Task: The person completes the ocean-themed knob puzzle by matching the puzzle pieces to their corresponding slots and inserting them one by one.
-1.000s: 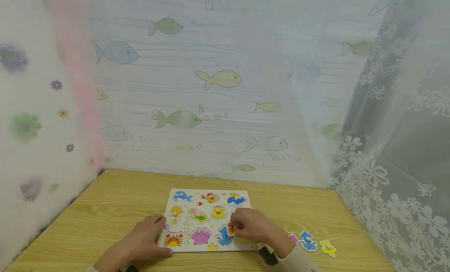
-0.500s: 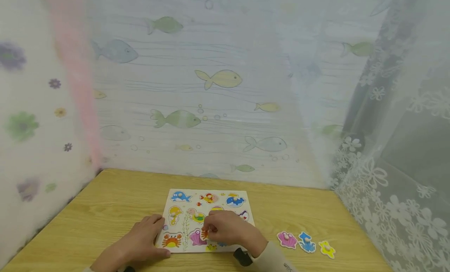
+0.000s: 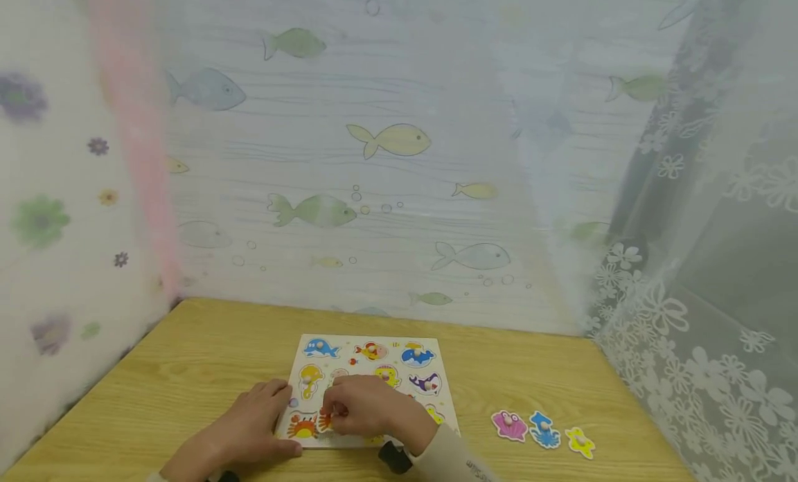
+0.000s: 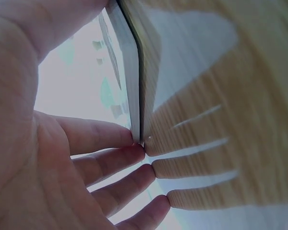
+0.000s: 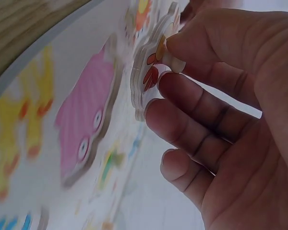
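Observation:
My right hand is over the front left of a white sea-animal knob puzzle board. Its thumb and index finger pinch the wooden knob of a crab puzzle piece. In the right wrist view the piece is tilted, raised off the board; the head view shows only its orange-red left edge. Just left of it is the board's crab picture. My left hand rests at the board's left edge, fingertips touching the side and thumb at the near corner. The pink shell picture is partly covered in the head view.
Right of the board lie three loose knobbed pieces: a pink shell, a blue squid and a yellow starfish. Several knobbed pieces sit in the board, including a whale and a seahorse. A fish-print curtain hangs behind the table.
My right hand has carried the crab piece leftward across the board, from its right side to beside the crab picture. My left hand has stayed at the left edge.

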{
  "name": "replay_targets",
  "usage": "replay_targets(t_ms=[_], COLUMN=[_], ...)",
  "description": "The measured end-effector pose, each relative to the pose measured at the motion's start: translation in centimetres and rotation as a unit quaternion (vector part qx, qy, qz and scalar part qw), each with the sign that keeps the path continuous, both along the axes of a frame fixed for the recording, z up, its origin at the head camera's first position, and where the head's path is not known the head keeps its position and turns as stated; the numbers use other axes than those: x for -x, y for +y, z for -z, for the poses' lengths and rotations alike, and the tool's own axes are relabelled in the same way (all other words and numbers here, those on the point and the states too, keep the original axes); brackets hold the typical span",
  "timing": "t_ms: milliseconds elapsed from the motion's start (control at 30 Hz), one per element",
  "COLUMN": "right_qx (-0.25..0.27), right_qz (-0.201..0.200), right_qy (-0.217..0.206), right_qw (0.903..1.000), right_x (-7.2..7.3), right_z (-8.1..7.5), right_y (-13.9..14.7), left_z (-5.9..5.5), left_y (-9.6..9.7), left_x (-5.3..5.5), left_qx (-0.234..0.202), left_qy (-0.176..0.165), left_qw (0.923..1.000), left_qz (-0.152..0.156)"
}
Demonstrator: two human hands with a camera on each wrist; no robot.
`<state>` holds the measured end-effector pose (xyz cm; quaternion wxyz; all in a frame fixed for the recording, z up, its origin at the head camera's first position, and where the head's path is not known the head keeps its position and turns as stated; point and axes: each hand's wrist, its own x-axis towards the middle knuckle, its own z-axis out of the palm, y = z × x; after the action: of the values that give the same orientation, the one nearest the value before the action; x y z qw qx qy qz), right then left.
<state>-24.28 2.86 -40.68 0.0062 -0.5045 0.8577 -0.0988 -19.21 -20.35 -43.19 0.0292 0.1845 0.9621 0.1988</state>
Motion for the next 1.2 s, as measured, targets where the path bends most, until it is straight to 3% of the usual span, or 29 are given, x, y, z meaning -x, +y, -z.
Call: replay_targets(t_ms=[467, 933, 1200], right_qx=[-0.021, -0.036, -0.045], right_qz=[0.004, 0.013, 0.019], right_qy=[0.008, -0.017, -0.026], right_qw=[0.9997, 0.9991, 0.9985], right_x=[-0.2, -0.2, 0.0], right_z=[0.1, 1.0, 1.2], right_y=[-3.1, -4.6, -4.9], left_z=[-0.1, -0.1, 0.2], left_y=[-0.1, -0.1, -0.2], left_x=[-0.3, -0.3, -0.2], left_qx=[0.004, -0.009, -0.003], left_qy=[0.032, 0.019, 0.031], left_qw=[0.9994, 0.9997, 0.9993], left_qz=[0.009, 0.011, 0.019])
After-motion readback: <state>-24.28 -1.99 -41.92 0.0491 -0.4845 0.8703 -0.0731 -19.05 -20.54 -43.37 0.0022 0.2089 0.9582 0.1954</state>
